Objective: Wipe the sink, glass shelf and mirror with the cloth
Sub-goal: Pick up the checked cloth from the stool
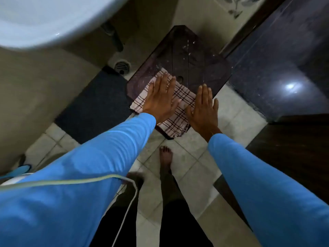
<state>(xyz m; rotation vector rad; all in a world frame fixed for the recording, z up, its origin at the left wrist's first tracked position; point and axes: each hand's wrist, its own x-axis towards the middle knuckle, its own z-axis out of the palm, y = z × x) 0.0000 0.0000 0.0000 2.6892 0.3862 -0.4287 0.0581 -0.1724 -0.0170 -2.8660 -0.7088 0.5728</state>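
A pink and white checked cloth (179, 111) lies flat on the near end of a dark plastic stool (192, 57). My left hand (160, 98) rests palm down on the cloth's left part, fingers spread. My right hand (203, 109) lies flat at the cloth's right edge, fingers straight, partly over the stool's rim. Neither hand grips anything. The white sink (44, 22) fills the upper left corner, seen from the side and below. Glass shelf and mirror are out of view.
A dark floor mat (92, 107) lies left of the stool, with a round floor drain (122, 65) behind it. A dark polished door or wall panel (284, 68) stands to the right. My bare foot (165, 157) is on the pale tiled floor. A white cable (128, 207) hangs near my body.
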